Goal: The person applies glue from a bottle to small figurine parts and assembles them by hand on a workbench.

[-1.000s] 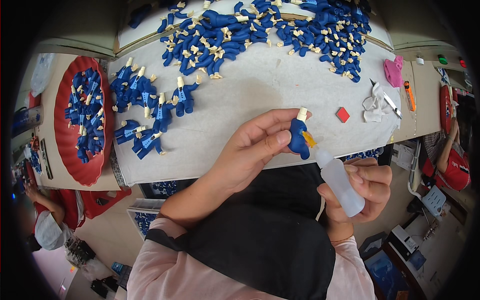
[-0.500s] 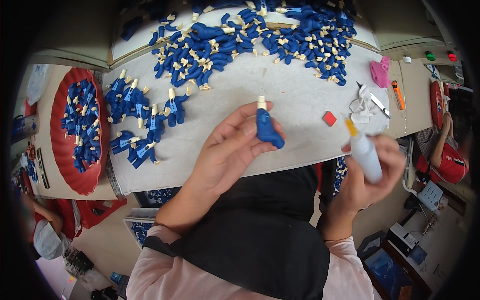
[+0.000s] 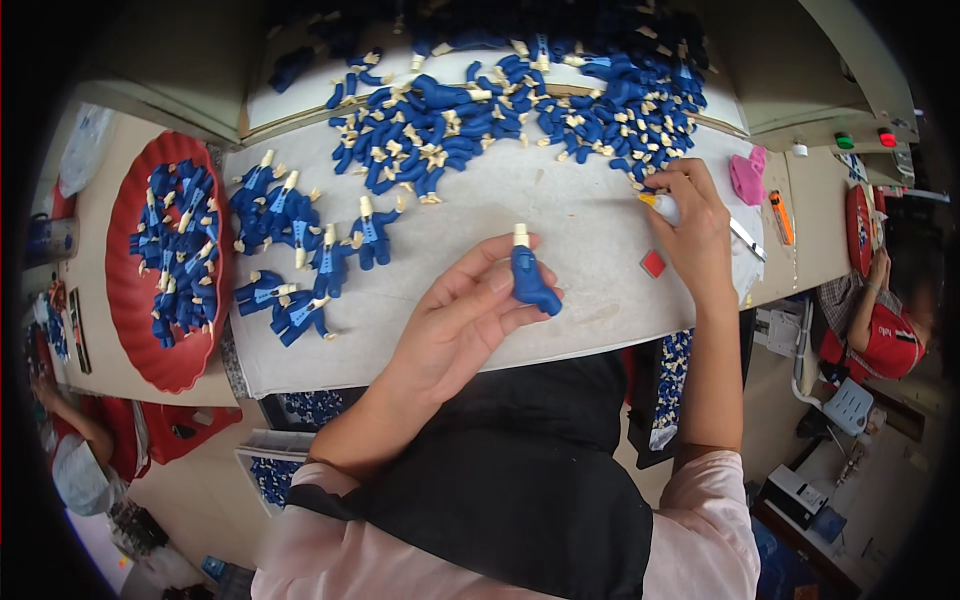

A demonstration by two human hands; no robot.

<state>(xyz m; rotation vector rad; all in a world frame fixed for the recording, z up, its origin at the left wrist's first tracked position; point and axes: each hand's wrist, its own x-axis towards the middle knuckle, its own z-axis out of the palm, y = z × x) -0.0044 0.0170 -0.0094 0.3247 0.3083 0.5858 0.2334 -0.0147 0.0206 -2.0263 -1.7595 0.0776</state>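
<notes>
My left hand (image 3: 455, 325) is closed around a blue toy figure body (image 3: 534, 280) with a cream neck peg, held upright over the near part of the table. No arms show on this body. My right hand (image 3: 697, 235) reaches to the right edge of a pile of small blue arm pieces with cream hands (image 3: 590, 115). A white squeeze bottle (image 3: 664, 208) with a yellow nozzle stays gripped in it, nozzle toward the left. Its thumb and fingertips are at the pile's edge; whether they pinch a piece I cannot make out.
Several blue figures with arms (image 3: 328, 262) lie at left, beside a red scalloped tray (image 3: 122, 290) of more figures. At right are a small red square (image 3: 652, 264), a pink cloth (image 3: 747, 177), an orange cutter (image 3: 781, 217) and a white-handled tool (image 3: 748, 241). Other people sit at both sides.
My right hand has moved forward and left with the squeeze bottle, from the table's near right to the arm pile. My left hand still holds the body, almost unmoved.
</notes>
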